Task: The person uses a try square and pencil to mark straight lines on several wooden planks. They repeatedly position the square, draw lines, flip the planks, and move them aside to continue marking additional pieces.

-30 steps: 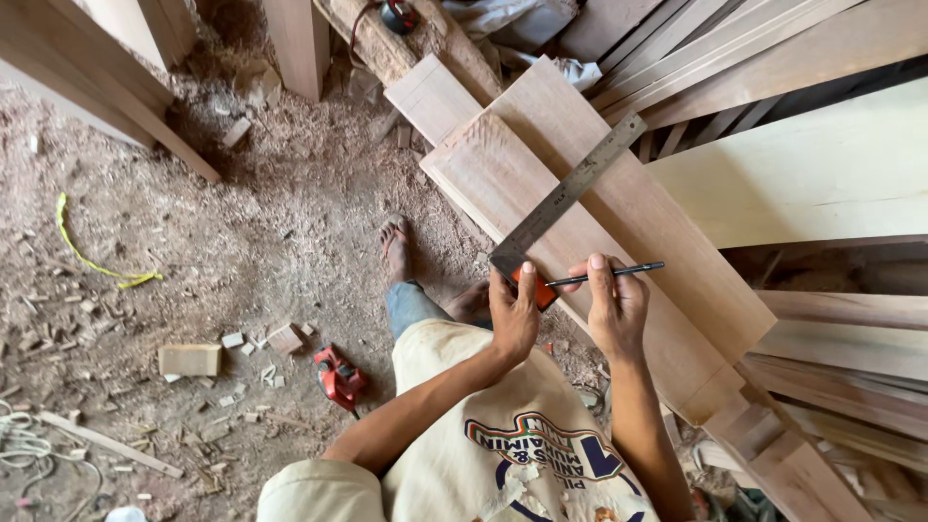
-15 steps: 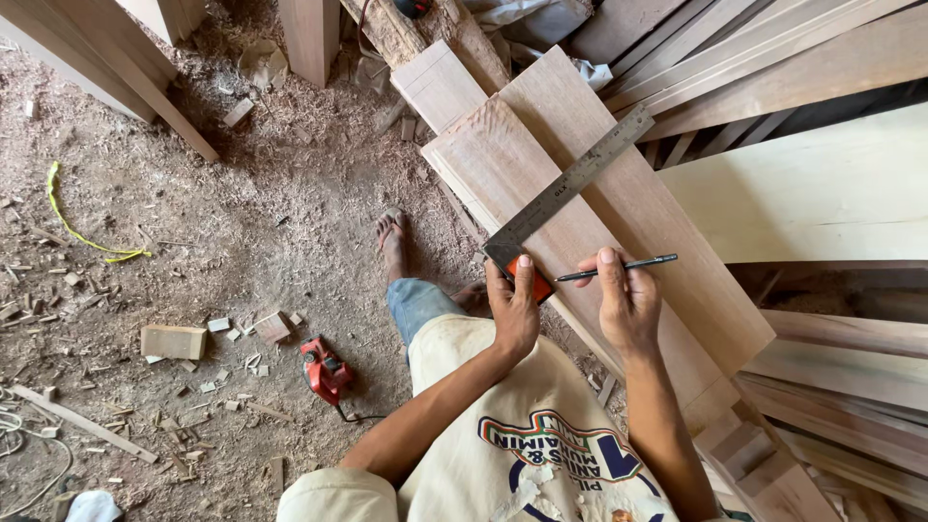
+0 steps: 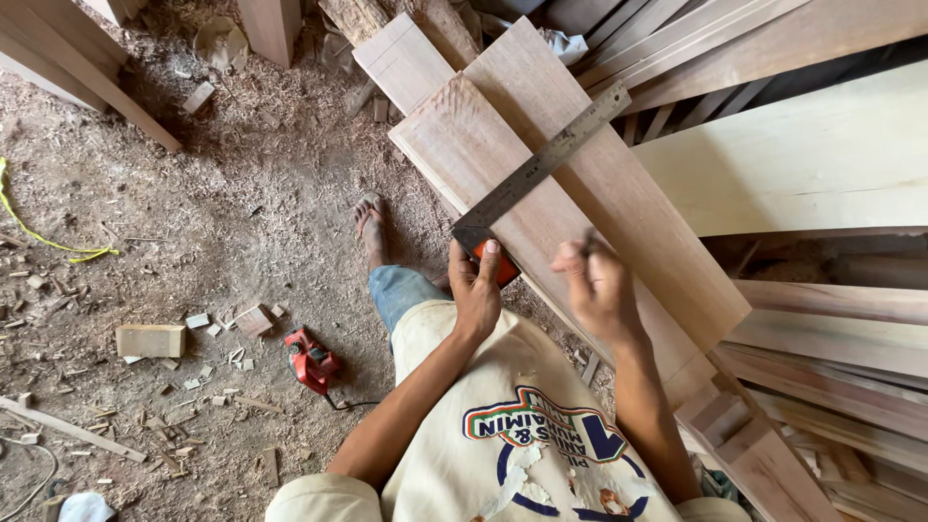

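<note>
My left hand [image 3: 476, 290] presses the steel try square with orange stock [image 3: 537, 172] onto the reddish wooden plank [image 3: 483, 155]; my right hand [image 3: 594, 285] (blurred) is curled, grip unclear.

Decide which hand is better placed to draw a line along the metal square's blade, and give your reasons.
Probably the right hand: it hovers free over the plank beside the blade, while the left hand pins the try square at its orange stock.

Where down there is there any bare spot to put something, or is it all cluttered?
The freest patch is the sawdust floor between the bare foot, the leaning posts and the yellow cord. The plank's far end, beyond the steel square, is bare too. Around the wood block and red tool, offcuts crowd the ground. Both hands, left and right, occupy the near board.
</note>
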